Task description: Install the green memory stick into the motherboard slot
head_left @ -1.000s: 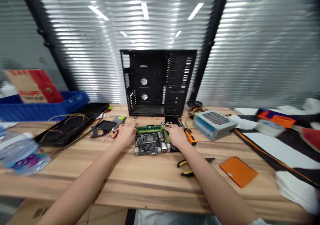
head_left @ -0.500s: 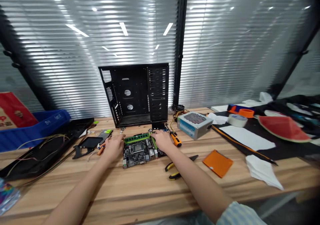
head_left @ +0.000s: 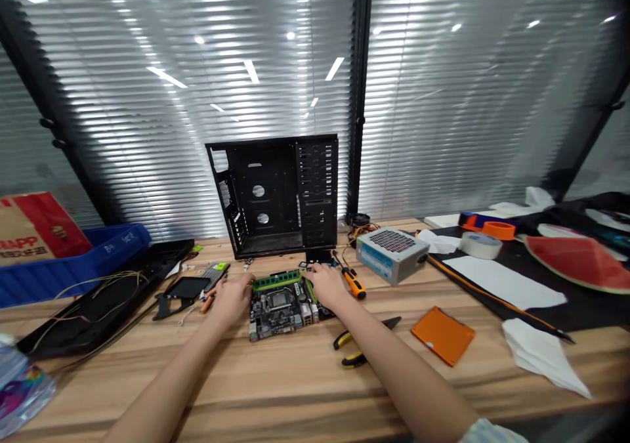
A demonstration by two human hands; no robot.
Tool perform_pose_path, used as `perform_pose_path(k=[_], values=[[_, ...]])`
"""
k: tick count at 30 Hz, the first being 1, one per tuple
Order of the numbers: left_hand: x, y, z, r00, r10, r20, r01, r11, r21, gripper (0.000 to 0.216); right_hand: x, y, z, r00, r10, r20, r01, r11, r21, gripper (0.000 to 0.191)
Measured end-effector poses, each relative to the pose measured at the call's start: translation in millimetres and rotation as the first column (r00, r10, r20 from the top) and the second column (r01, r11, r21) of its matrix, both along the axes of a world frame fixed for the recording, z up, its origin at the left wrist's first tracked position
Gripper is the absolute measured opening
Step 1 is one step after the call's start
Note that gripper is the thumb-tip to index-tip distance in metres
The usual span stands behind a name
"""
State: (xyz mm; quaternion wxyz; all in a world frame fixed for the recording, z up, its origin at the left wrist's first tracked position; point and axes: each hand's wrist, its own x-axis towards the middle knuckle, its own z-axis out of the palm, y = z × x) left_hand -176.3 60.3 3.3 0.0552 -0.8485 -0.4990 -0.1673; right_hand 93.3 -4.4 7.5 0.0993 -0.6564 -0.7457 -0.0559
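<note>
A motherboard [head_left: 283, 304] lies flat on the wooden table, with a green memory stick [head_left: 277, 281] along its far edge. My left hand [head_left: 235, 296] is at the board's left edge, its fingers curled at the far left corner. On the opposite side my right hand [head_left: 326, 287] grips the right edge, fingertips near the other end of the memory stick. Exact finger contact is too small to make out. An orange-handled screwdriver [head_left: 353, 283] lies just right of my right hand. Yellow-and-black pliers [head_left: 352, 358] rest partly under my right forearm.
An open black computer case [head_left: 275, 197] stands behind the board. To its right sits a power supply [head_left: 391, 253] with cables. An orange plate [head_left: 443, 335], tape roll [head_left: 480, 245] and paper lie right. A blue bin [head_left: 118, 246] and black panel [head_left: 98, 312] occupy the left.
The view has shifted, so everything appears slightly lower and further right. Both hands stay at the motherboard's sides, and the board shows no clear movement on the table.
</note>
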Motion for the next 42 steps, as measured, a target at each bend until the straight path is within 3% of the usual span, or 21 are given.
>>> perform_pose_path(k=[25, 33, 42], values=[[-1, 4, -1.3, 1.0, 0.012, -0.024, -0.013, 1.0, -0.014, 0.035, 1, 2, -4.0, 1.0, 0.021, -0.001, -0.021, 1.0, 0.024, 0.049], [1, -4, 7.2, 1.0, 0.002, 0.029, -0.001, 0.999, -0.036, 0.034, 1, 2, -3.2, 1.0, 0.013, 0.004, -0.013, 0.999, 0.039, 0.053], [4, -9, 15.0, 0.999, 0.041, 0.03, -0.04, 0.999, -0.03, 0.032, 1, 0, -0.4, 1.0, 0.017, 0.008, -0.017, 1.0, 0.005, 0.045]])
